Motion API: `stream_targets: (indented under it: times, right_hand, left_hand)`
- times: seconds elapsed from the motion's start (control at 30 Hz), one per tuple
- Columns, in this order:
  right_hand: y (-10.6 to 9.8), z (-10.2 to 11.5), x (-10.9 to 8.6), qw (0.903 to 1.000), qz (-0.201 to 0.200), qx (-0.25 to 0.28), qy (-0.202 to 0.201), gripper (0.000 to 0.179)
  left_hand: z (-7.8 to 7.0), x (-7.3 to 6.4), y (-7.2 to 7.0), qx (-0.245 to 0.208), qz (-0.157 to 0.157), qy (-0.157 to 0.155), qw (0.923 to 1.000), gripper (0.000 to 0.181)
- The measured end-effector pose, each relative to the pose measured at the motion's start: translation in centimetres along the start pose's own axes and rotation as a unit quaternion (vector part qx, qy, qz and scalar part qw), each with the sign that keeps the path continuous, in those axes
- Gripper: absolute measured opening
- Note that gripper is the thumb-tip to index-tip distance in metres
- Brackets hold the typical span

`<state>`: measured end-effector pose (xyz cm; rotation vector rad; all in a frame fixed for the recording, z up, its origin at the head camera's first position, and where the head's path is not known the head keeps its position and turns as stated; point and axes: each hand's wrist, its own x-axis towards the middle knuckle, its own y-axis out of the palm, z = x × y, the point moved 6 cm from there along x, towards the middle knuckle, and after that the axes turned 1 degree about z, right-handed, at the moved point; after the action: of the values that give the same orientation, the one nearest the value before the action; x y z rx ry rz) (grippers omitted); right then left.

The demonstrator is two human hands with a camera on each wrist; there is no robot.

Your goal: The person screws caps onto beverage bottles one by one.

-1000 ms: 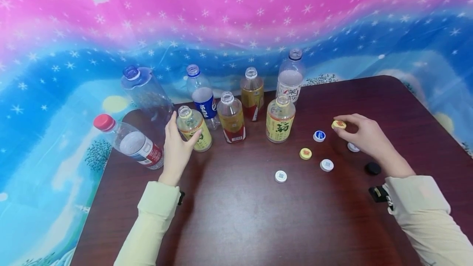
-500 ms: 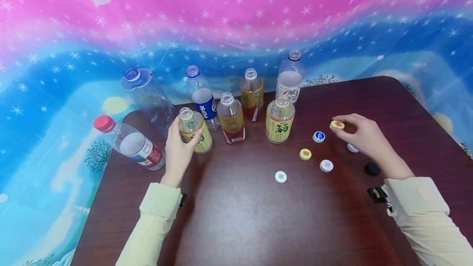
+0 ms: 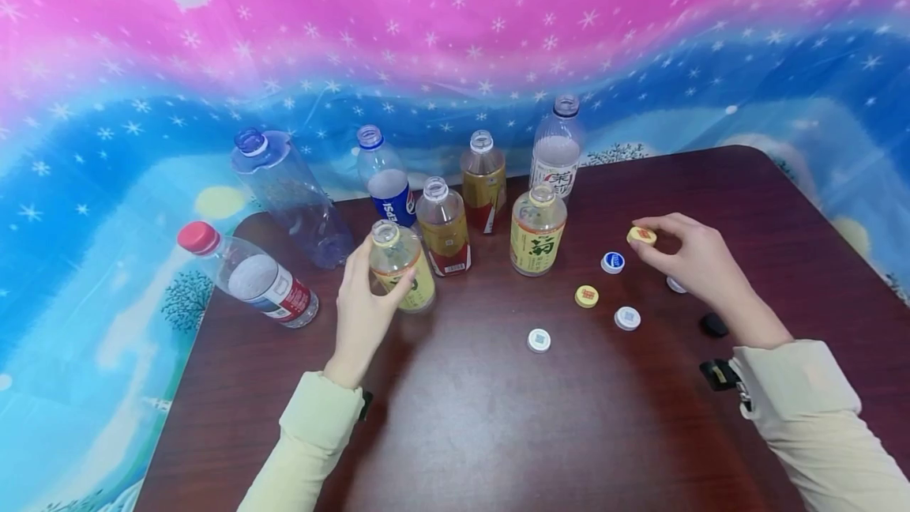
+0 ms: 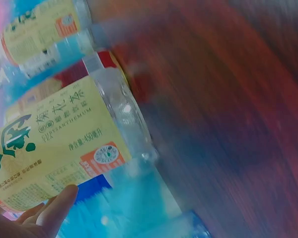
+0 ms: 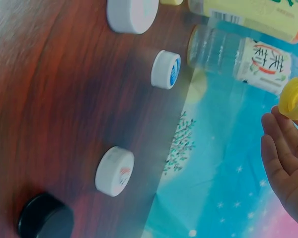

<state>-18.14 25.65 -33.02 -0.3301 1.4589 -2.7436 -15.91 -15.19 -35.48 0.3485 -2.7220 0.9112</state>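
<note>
My left hand grips an uncapped chrysanthemum tea bottle with a yellow label, thumb on its near side. In the left wrist view the label of this tea bottle shows large, with the thumb near its lower edge. On the right, my right hand pinches a yellow bottle cap between thumb and forefinger, held above the table. The hollow underside of that yellow cap shows in the right wrist view. Near this hand lie a blue-and-white cap and another yellow cap.
Uncapped bottles stand at the back: a Pepsi bottle, a second yellow-label bottle, a tall clear one and others. A red-capped bottle stands left. White caps and a black cap lie on the table.
My left hand has brought the chrysanthemum tea bottle right and nearer, out of the row. My right hand has shifted slightly left with the yellow cap.
</note>
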Motion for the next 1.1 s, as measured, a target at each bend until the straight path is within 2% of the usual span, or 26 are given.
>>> stream_targets:
  times: [0.23, 0.47, 0.77, 1.1]
  right_hand:
    - [-0.2, 2.1, 0.1, 0.9991, -0.032, 0.019, -0.02, 0.034]
    - [0.1, 4.8, 0.4, 0.9956, -0.067, 0.033, -0.056, 0.03]
    - [1.2, 8.1, 0.5, 0.9934, -0.057, 0.056, -0.082, 0.027]
    - [2.1, 12.0, 1.0, 0.9849, -0.046, 0.081, -0.146, 0.028]
  left_hand:
    - [-2.5, -1.8, 1.9, 0.023, 0.021, 0.054, 0.9981, 0.068]
    - [-4.1, -3.2, 4.1, 0.02, 0.042, 0.105, 0.9934, 0.069]
    - [-5.6, -4.3, 6.3, 0.013, 0.083, 0.119, 0.9893, 0.068]
    - [-6.3, -4.5, 7.3, 0.013, 0.095, 0.13, 0.9869, 0.069]
